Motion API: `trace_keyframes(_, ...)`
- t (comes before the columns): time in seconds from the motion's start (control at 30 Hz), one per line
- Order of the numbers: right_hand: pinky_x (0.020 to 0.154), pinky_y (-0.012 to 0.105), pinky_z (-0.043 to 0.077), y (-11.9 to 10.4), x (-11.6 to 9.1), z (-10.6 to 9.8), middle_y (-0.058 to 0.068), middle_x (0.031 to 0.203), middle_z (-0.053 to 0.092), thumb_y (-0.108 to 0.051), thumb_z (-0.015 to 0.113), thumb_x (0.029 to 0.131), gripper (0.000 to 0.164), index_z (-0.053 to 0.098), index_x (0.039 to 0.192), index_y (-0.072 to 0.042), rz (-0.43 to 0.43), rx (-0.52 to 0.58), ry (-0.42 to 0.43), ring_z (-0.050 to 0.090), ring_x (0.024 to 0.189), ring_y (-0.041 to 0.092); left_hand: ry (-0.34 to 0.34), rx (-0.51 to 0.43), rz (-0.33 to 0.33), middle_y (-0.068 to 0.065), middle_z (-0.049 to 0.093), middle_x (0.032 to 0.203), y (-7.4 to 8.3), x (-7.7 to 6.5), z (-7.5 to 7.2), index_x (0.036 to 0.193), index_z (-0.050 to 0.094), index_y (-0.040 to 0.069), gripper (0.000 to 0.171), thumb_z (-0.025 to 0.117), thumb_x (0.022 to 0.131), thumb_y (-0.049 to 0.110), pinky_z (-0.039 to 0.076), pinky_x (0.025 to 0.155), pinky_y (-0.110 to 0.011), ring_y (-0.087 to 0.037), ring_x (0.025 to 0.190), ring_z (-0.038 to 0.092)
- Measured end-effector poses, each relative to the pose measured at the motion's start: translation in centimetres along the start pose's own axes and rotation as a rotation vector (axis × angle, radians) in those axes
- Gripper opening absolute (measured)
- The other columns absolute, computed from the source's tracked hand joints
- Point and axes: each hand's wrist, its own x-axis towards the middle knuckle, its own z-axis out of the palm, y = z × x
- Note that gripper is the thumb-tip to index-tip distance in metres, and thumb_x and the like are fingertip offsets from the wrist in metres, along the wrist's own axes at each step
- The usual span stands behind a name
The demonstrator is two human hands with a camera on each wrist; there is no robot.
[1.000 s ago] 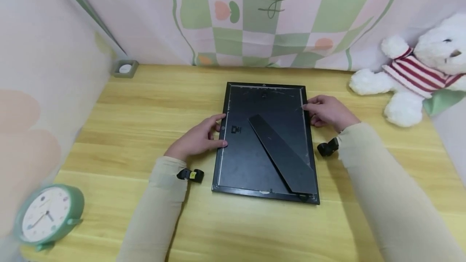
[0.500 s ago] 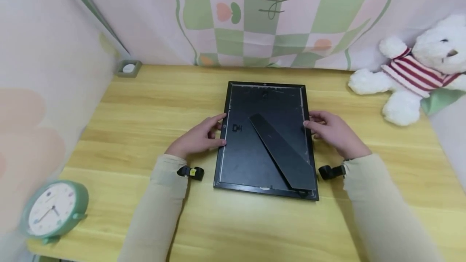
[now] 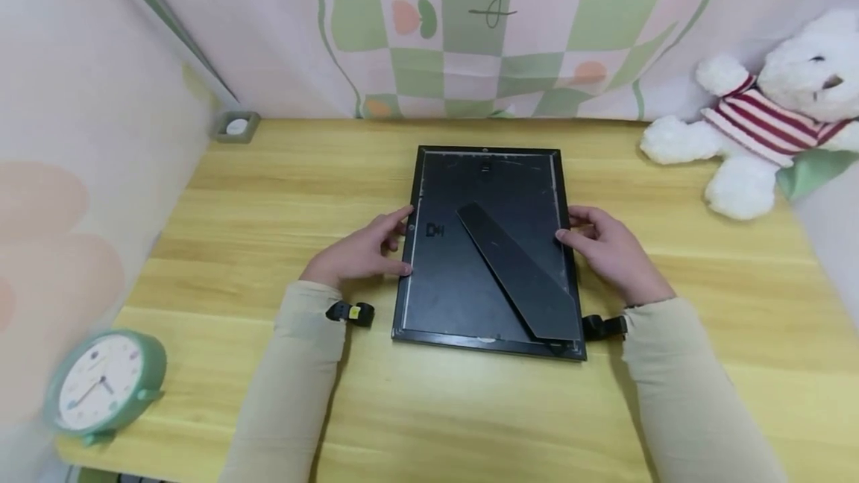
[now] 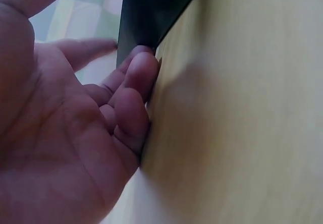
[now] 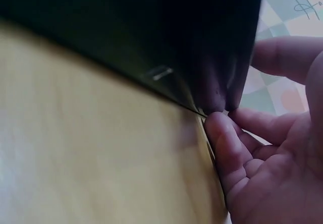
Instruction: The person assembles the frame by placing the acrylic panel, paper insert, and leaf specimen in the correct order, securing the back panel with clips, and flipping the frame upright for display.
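A black picture frame (image 3: 443,289) lies back side up on the wooden table, its front face hidden. Its stand leg (image 3: 517,274) slants across the backing. My left hand (image 3: 359,248) holds the left edge, thumb on the rim and index finger higher up. On the opposite edge, my right hand (image 3: 614,252) grips with the thumb over the rim and the other fingers against the side. In the left wrist view, curled fingers (image 4: 133,113) meet the frame's dark side (image 4: 151,17) near the tabletop. The right wrist view has fingertips (image 5: 219,128) against the frame's side (image 5: 151,42).
A green alarm clock (image 3: 107,386) stands at the table's left front. At the back left corner is a small grey square holder (image 3: 236,127) with a white round piece. A white teddy bear (image 3: 772,118) in a striped sweater sits at the back right. A checkered cloth (image 3: 470,36) hangs behind.
My right hand has slid down the frame's right edge toward me, and its thumb now lies on the rim. My left hand keeps its place. The view has shifted slightly.
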Motion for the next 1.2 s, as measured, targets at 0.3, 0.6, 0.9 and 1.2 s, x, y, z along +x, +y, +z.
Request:
trace_keyframes(0.3, 0.075, 0.025, 0.048, 0.3, -0.1, -0.2, 0.022, 0.138, 0.053, -0.029, 0.063, 0.100, 0.066, 0.037, 0.151, 0.003, -0.044, -0.036, -0.018, 0.060, 0.107, 0.032, -0.002, 0.074, -0.082, -0.013, 0.037, 0.144, 1.1, -0.1, 0.5, 0.162, 0.009, 0.013, 0.112, 0.084, 0.081, 0.030, 0.038, 0.111, -0.042, -0.026, 0.125, 0.043)
trace_keyframes(0.6, 0.072, 0.024, 0.048, 0.2, -0.1, -0.6, 0.023, 0.139, 0.053, -0.029, 0.063, 0.099, 0.066, 0.037, 0.151, 0.003, -0.050, -0.036, -0.030, 0.060, 0.106, 0.032, 0.002, 0.229, -0.170, -0.020, 0.027, 0.154, 2.3, 0.1, 1.4, 0.161, 0.001, 0.008, 0.115, 0.081, 0.083, 0.034, 0.033, 0.115, -0.047, -0.031, 0.136, 0.035)
trace_keyframes(0.9, 0.076, 0.025, 0.048, 0.3, -0.1, -0.7, 0.023, 0.140, 0.052, -0.029, 0.062, 0.100, 0.067, 0.035, 0.152, 0.004, -0.042, -0.051, -0.032, 0.060, 0.108, 0.033, 0.006, 0.256, -0.222, -0.022, 0.023, 0.157, 3.3, 0.0, 1.8, 0.161, 0.001, 0.008, 0.112, 0.079, 0.085, 0.032, 0.033, 0.115, -0.049, -0.034, 0.140, 0.033)
trace_keyframes(1.2, 0.075, 0.024, 0.053, 0.4, -0.1, -1.4, 0.024, 0.129, 0.059, -0.035, 0.065, 0.098, 0.066, 0.044, 0.145, 0.006, 0.003, -0.037, -0.073, 0.061, 0.108, 0.032, 0.028, 0.208, -0.194, -0.016, 0.029, 0.153, 2.8, 0.1, 1.5, 0.162, 0.008, 0.014, 0.111, 0.082, 0.082, 0.035, 0.033, 0.114, -0.049, -0.030, 0.137, 0.036)
